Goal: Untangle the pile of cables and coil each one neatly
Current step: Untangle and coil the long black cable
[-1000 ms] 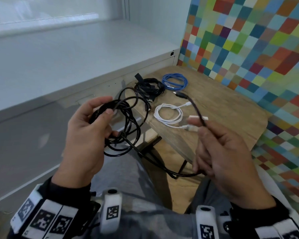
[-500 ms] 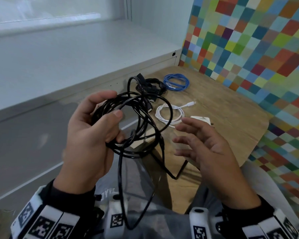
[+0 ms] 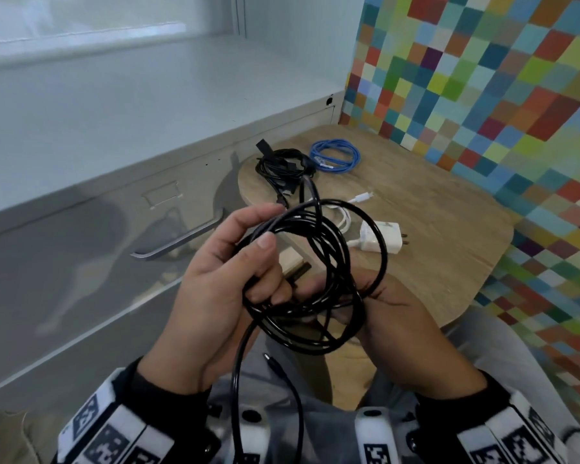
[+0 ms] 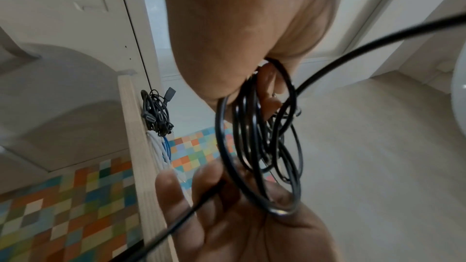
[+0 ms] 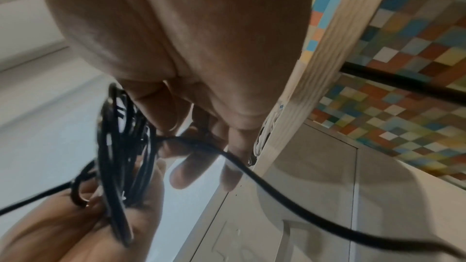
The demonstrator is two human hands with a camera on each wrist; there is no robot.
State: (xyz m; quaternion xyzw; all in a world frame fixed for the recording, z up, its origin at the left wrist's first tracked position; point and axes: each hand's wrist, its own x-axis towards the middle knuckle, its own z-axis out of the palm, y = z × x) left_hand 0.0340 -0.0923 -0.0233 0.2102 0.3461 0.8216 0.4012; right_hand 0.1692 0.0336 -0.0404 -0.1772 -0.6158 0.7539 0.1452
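Now | left hand (image 3: 215, 296) grips black cable (image 3: 318, 262) loops | right hand (image 3: 399, 316) cups them beneath

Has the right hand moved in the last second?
Yes. The right hand has dropped from in front of the wooden table and swung left, so it now meets the black cable beside the left hand.

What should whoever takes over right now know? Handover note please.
Left hand: grips the black cable coil.
Right hand: under the coil's lower loops, grip unclear.
One plug end hangs loose over the lap.
On the wooden table: blue cable coiled, white cable with charger coiled, second black bundle.
Left: finish and set down this coil; check the black bundle.
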